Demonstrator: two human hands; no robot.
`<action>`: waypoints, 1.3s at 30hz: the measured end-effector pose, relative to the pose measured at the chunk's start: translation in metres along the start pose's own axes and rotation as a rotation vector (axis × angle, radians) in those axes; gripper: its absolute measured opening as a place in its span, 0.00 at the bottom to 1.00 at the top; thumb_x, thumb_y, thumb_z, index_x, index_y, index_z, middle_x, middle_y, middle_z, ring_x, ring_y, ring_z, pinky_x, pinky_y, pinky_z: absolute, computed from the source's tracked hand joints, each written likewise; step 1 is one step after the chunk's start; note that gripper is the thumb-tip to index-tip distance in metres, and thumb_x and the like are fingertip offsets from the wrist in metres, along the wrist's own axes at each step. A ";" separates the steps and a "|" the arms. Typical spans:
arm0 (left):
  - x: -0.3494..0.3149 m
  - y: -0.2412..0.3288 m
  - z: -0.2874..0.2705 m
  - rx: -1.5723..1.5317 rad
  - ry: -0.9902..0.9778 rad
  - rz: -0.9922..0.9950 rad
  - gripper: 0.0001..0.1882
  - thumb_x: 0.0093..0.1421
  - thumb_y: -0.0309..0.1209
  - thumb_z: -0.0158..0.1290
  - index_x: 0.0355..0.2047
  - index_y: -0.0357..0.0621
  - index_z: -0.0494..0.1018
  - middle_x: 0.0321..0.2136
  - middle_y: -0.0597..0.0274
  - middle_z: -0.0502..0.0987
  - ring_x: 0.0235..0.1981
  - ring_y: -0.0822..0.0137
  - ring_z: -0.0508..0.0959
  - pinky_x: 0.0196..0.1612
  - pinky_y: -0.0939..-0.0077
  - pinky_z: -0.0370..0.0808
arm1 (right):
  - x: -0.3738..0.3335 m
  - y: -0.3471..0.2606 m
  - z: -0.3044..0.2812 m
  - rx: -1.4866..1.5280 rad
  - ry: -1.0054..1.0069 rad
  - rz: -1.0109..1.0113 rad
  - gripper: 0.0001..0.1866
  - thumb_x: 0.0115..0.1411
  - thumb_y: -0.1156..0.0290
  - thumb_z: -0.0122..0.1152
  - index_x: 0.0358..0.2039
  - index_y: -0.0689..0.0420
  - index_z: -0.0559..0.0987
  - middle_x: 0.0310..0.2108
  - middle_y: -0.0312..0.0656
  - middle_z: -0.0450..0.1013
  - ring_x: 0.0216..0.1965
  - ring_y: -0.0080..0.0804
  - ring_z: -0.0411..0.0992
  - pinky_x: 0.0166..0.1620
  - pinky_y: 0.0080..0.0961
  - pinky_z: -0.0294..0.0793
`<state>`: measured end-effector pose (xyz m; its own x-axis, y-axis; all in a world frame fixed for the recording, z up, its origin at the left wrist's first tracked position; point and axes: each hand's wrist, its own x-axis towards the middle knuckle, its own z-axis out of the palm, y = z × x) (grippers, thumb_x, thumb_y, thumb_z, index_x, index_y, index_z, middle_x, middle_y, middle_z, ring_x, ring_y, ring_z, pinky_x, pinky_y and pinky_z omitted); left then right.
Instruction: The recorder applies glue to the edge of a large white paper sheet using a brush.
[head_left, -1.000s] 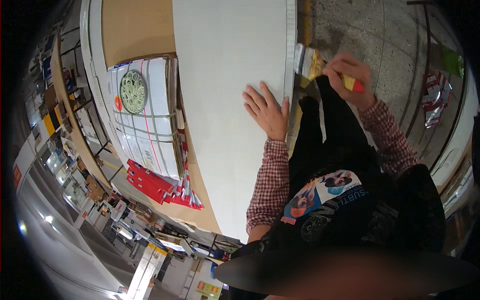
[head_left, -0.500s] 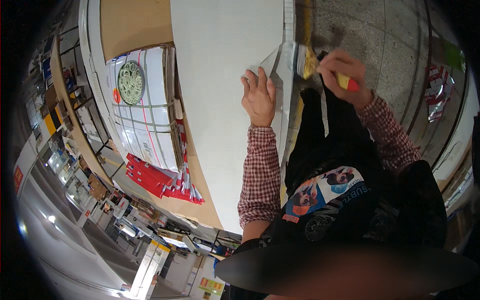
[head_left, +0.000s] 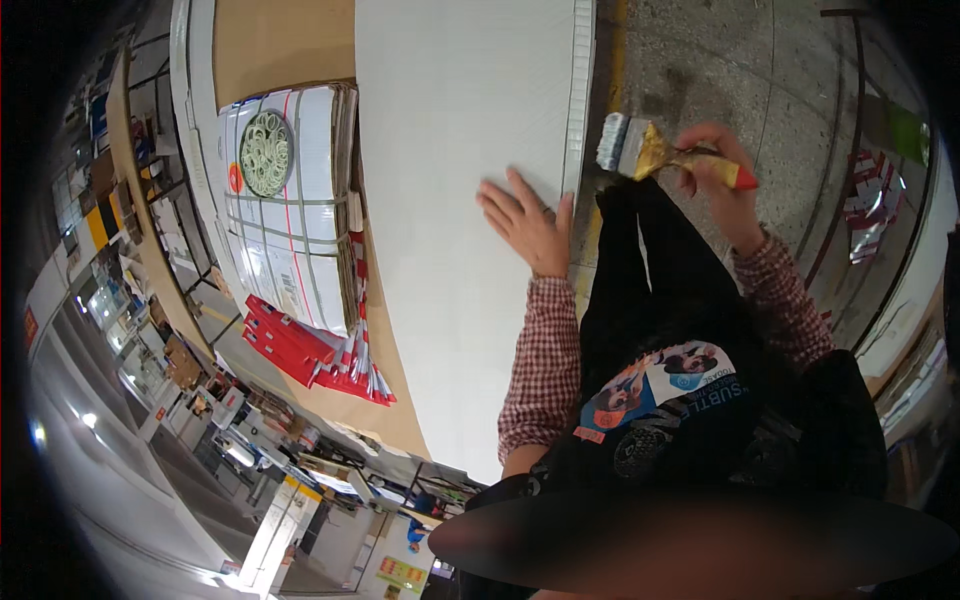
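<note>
My left hand (head_left: 532, 228) lies palm down, fingers spread, on a long white sheet or board (head_left: 450, 110), close to its right edge. A wide paintbrush (head_left: 655, 152) is gripped in my right hand (head_left: 722, 182). Its bristles look whitish, and the yellow handle ends in a red tip. The brush is beyond the board's right edge, above the floor, with the bristles pointing left toward the board and not touching it.
Left of the board, a strapped stack of white printed cartons (head_left: 300, 210) rests on brown cardboard (head_left: 285, 45). Red-and-white folded pieces (head_left: 310, 350) fan out beside it. Concrete floor (head_left: 720, 60) shows on the right, with red-and-white pieces (head_left: 875, 200) farther over.
The paintbrush has moved right, away from the board's edge. A corner that stood raised beside my left hand now lies flat. My left hand has slid slightly nearer me and right.
</note>
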<state>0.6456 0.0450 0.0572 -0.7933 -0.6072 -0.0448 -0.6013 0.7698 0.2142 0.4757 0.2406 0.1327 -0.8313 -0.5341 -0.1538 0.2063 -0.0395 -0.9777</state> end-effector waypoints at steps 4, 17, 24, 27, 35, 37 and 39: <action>-0.011 -0.005 -0.007 0.042 -0.029 0.021 0.42 0.57 0.54 0.50 0.64 0.44 0.51 0.62 0.32 0.47 0.63 0.34 0.47 0.61 0.45 0.52 | 0.008 -0.009 -0.018 0.082 -0.012 0.110 0.07 0.62 0.70 0.55 0.40 0.56 0.72 0.38 0.39 0.70 0.36 0.23 0.72 0.37 0.20 0.75; 0.008 -0.022 -0.024 0.053 -0.025 0.214 0.28 0.59 0.44 0.49 0.58 0.52 0.63 0.52 0.28 0.62 0.49 0.32 0.67 0.38 0.54 0.76 | -0.019 0.025 0.018 -0.203 -0.047 -0.315 0.04 0.60 0.73 0.55 0.32 0.58 0.78 0.40 0.39 0.72 0.36 0.25 0.72 0.39 0.25 0.73; 0.016 -0.027 -0.031 0.046 -0.086 0.285 0.23 0.61 0.42 0.46 0.55 0.51 0.67 0.49 0.30 0.65 0.45 0.35 0.71 0.31 0.58 0.78 | -0.001 0.029 0.032 -0.438 -0.056 -0.458 0.04 0.59 0.75 0.56 0.32 0.59 0.79 0.35 0.39 0.73 0.33 0.25 0.72 0.35 0.23 0.73; 0.016 -0.026 -0.031 0.065 -0.050 0.288 0.21 0.62 0.41 0.46 0.54 0.53 0.69 0.46 0.32 0.68 0.43 0.38 0.74 0.31 0.59 0.77 | 0.003 0.039 0.038 -0.388 -0.061 -0.551 0.04 0.58 0.76 0.57 0.32 0.59 0.79 0.35 0.39 0.73 0.32 0.25 0.72 0.34 0.22 0.73; 0.013 -0.030 -0.028 0.057 -0.076 0.268 0.22 0.62 0.43 0.45 0.55 0.51 0.67 0.47 0.29 0.66 0.45 0.34 0.71 0.30 0.57 0.78 | -0.026 0.035 0.043 -0.374 -0.156 -0.450 0.05 0.56 0.77 0.58 0.34 0.62 0.78 0.34 0.41 0.74 0.31 0.26 0.72 0.34 0.22 0.73; 0.014 -0.028 -0.027 0.045 -0.058 0.270 0.22 0.61 0.43 0.46 0.54 0.50 0.67 0.48 0.28 0.65 0.46 0.34 0.71 0.32 0.57 0.78 | -0.008 0.037 0.041 -0.402 -0.118 -0.527 0.05 0.56 0.77 0.58 0.33 0.63 0.78 0.34 0.41 0.74 0.31 0.26 0.72 0.34 0.22 0.73; 0.014 -0.026 -0.025 0.045 -0.061 0.267 0.23 0.61 0.43 0.47 0.55 0.51 0.67 0.48 0.28 0.65 0.46 0.33 0.70 0.31 0.57 0.78 | -0.007 0.040 0.041 -0.434 -0.077 -0.603 0.05 0.55 0.78 0.58 0.33 0.63 0.78 0.33 0.40 0.74 0.31 0.26 0.72 0.33 0.21 0.73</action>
<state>0.6531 0.0115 0.0754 -0.9277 -0.3698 -0.0512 -0.3728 0.9096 0.1832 0.5107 0.2080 0.1006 -0.6939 -0.5838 0.4215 -0.5094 -0.0156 -0.8604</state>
